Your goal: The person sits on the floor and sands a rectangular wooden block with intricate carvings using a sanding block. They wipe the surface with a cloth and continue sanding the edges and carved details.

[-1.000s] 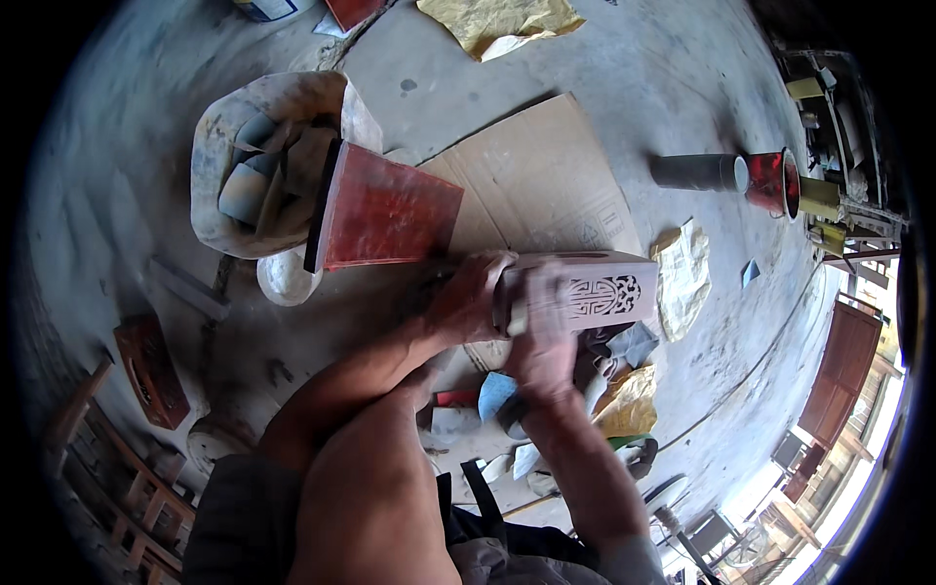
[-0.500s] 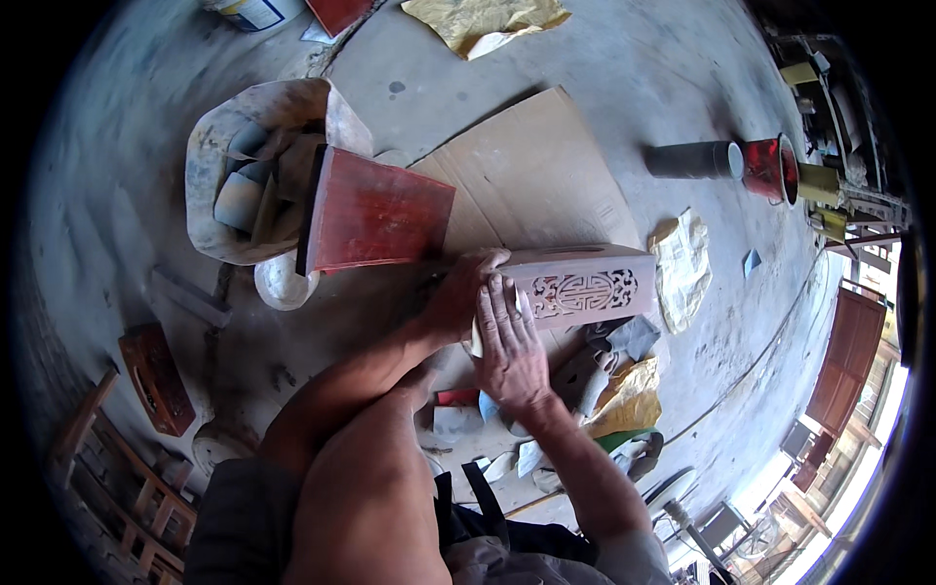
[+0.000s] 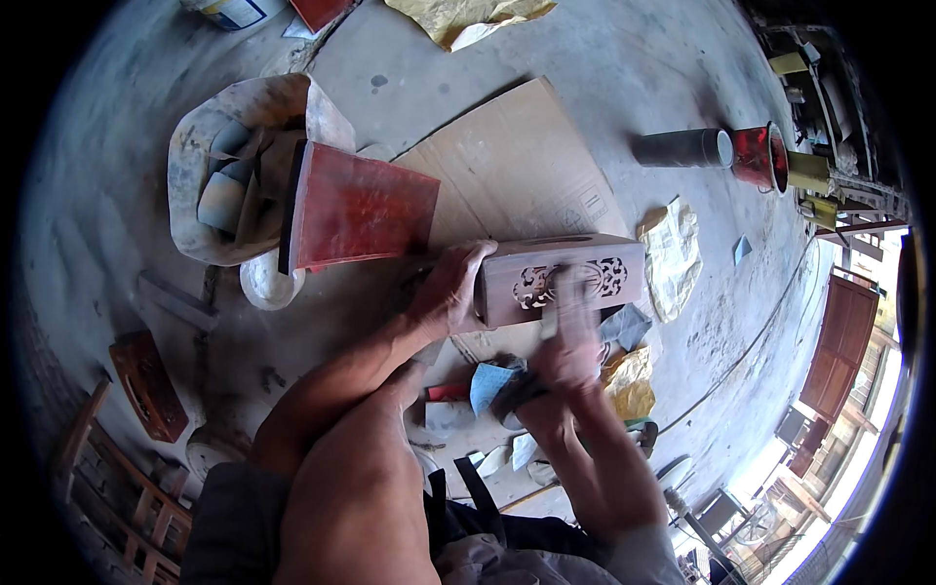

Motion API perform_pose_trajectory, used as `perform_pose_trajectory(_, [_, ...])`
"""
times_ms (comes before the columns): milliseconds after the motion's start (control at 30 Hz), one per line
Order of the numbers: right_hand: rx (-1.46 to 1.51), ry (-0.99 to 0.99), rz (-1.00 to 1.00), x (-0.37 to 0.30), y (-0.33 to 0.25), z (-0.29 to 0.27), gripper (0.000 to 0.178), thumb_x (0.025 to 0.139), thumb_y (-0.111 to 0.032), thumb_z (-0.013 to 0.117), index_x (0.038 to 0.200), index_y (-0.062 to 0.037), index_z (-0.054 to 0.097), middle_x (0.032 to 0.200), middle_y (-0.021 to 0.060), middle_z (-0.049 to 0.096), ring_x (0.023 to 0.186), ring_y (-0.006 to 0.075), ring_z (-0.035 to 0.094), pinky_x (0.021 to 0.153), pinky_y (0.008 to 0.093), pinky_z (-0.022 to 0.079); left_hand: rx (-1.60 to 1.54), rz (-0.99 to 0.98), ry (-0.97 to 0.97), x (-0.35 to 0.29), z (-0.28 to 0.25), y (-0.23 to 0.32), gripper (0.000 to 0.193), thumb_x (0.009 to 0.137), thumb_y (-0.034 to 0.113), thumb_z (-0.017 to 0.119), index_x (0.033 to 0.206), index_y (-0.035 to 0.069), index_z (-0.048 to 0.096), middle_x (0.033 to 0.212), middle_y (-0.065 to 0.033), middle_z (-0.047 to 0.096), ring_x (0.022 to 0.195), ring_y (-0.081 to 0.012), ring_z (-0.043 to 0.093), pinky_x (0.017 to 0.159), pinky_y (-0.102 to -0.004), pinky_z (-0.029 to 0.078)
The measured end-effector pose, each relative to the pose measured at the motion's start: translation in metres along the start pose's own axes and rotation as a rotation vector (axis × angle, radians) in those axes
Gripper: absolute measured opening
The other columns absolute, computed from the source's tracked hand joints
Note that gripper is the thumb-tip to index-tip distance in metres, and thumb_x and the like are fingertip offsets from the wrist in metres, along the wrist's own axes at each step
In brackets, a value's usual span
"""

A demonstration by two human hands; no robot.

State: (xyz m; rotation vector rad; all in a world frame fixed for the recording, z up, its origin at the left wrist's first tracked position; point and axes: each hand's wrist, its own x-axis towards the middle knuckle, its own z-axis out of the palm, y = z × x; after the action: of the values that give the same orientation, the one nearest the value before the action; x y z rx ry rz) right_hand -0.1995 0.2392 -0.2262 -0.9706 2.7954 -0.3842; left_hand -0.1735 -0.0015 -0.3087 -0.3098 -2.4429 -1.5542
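As far as could be seen to the left of the left hand (image 3: 460, 283), several things were spread over the floor (image 3: 88, 253). Farthest out, a red-brown wooden piece (image 3: 148, 386) was laid at a slant. Beyond the grip, a pale cut-open tub (image 3: 187, 174) was filled with curled grey and brown sheets (image 3: 226, 195), and a white bowl (image 3: 271, 283) was tucked beside its lower edge. A red tapered piece (image 3: 369, 207), dark along one edge, was leaned against the tub, nearer to that hand.

By the left hand itself, the left end of a carved box (image 3: 541, 261) was clasped, with the thumb at the upper edge. The box was held lengthwise, its openwork face turned toward the body; behind it, a flat cardboard sheet (image 3: 517, 166) was spread. Below the grip, a blue sheet (image 3: 492, 387) was seen.

The right hand (image 3: 573, 341) was set over the openwork — blurred, so how tightly its fingers were closed could not be told. To its right, crumpled yellow paper (image 3: 631, 383) and a pale crumpled sheet (image 3: 673, 255) were strewn; farther out, a dark grey cylinder (image 3: 678, 148) was laid on its side, beside a red container (image 3: 759, 158).
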Motion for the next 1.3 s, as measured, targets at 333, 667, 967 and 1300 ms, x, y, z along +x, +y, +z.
perform_pose_trajectory(333, [0.1,-0.104,-0.126,0.003,-0.055,0.009,0.08,0.081,-0.007,0.056,0.156,0.0092,0.033,0.163,0.0289,0.034,0.154,0.0451,0.028,0.128,0.0517,0.024,-0.01,-0.071,-0.026,-0.001,-0.003,0.0,0.099,0.073,0.031,0.09,0.149,-0.002,0.036,0.141,-0.0257,0.052,0.13,-0.0436,0.051,0.115,-0.0495,0.039])
perform_pose_trajectory(667, [0.108,-0.016,0.125,0.001,-0.027,-0.011,0.07,0.091,-0.004,0.049,0.155,0.0152,0.028,0.16,0.0379,0.031,0.154,0.0499,0.025,0.128,0.0565,0.016,-0.031,-0.014,0.009,-0.007,0.004,-0.004,0.115,0.057,0.024,0.097,0.15,0.0,0.035,0.143,-0.0263,0.05,0.132,-0.0438,0.05,0.115,-0.0502,0.039])
perform_pose_trajectory(967, [0.038,0.098,0.255,-0.002,-0.019,-0.005,0.067,0.1,-0.011,0.048,0.158,0.0116,0.024,0.163,0.0372,0.025,0.154,0.0509,0.022,0.128,0.055,0.014,-0.011,0.004,0.004,-0.011,0.004,-0.013,0.117,0.055,0.022,0.097,0.151,-0.001,0.034,0.144,-0.0267,0.049,0.133,-0.0444,0.049,0.116,-0.0506,0.038])
perform_pose_trajectory(1300, [-0.075,0.239,0.18,0.05,0.064,-0.017,0.055,0.101,-0.011,0.048,0.151,0.0114,0.038,0.156,0.0375,0.037,0.148,0.0524,0.033,0.126,0.0556,0.023,-0.03,-0.123,-0.121,0.001,-0.003,-0.005,0.109,0.06,0.024,0.096,0.149,-0.001,0.037,0.143,-0.0271,0.051,0.135,-0.0433,0.049,0.118,-0.0484,0.037])
